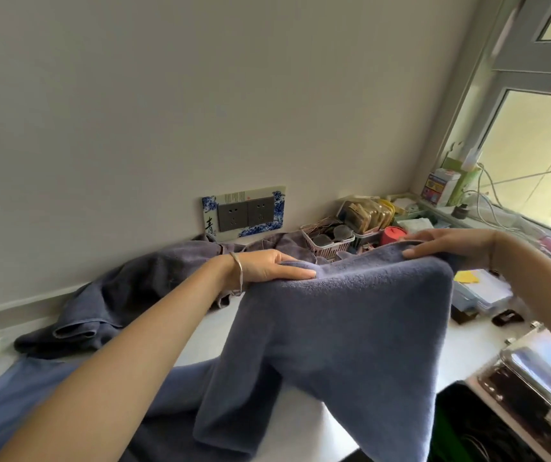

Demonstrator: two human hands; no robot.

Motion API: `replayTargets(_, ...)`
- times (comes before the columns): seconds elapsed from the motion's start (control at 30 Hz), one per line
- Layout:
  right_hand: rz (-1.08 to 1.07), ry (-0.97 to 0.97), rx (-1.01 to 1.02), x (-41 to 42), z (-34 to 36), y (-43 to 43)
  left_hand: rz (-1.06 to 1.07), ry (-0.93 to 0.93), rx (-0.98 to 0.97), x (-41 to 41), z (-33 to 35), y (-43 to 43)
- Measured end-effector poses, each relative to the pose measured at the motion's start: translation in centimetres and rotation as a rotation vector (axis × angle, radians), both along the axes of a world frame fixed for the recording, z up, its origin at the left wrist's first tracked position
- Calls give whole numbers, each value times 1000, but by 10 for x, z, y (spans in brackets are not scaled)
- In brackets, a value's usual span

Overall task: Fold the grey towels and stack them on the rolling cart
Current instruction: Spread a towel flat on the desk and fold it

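Grey towel (334, 328) hangs lifted above the white table (300, 428), its top edge pinched between my left hand (267, 265) and right hand (447, 243), both closed on the cloth. More crumpled towels (111, 295) lie against the wall behind.

a double wall socket (246, 212) with a blue-and-white patterned surround sits low on the plain wall. right of it, a pink basket (329, 241) holds dark jars, beside a red tub (393, 235). small boxes (440, 186) and white cables (487, 198) crowd the window sill; a shiny, possibly metal, tray (547, 365) lies at the lower right.
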State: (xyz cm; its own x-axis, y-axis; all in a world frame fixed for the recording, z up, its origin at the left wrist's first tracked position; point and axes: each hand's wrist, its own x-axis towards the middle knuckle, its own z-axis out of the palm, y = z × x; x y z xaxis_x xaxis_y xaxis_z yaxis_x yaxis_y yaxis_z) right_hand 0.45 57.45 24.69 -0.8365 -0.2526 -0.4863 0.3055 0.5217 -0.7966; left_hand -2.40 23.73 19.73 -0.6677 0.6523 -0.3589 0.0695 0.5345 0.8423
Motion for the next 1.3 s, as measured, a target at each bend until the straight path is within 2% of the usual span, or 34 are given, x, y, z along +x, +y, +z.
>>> replayTargets(0.07,-34,63,-68,-27,2,22,93,-52,79,-19,4,22)
replayTargets(0.13,-76,91,-49,-59,-4,38,184,-68,100,-43,-3,43)
replayTargets(0.17,-80,104,-7,-79,-9,47,236,-39,77,-58,-12,57)
replayTargets(0.27,-97,249,309,-132,-46,51,424,115,-8,-94,-52,79)
replayTargets(0.33,-90,365,414,-166,-86,48,533,195,-57,-121,-91,94)
replayTargets(0.43,-130,523,341,-189,-146,37,645,253,-125,-142,-137,97)
replayTargets(0.57,-413,560,179,-191,-201,54,781,287,-196,-164,-184,104)
replayTargets(0.63,-453,489,168,-179,-222,69,732,329,-257,-167,-194,117)
replayTargets(0.8,-519,356,207,-142,-272,107,446,387,-431,-171,-202,171)
replayTargets(0.97,-498,258,202,-115,-288,110,460,421,-465,-183,-207,194)
replayTargets(1.13,-534,423,94,-103,-286,111,383,511,-624,-194,-204,187)
replayTargets(1.2,-562,483,37,-98,-275,111,330,574,-557,-197,-197,182)
replayTargets(1.3,-585,611,114,-94,-259,119,427,733,-269,-201,-175,184)
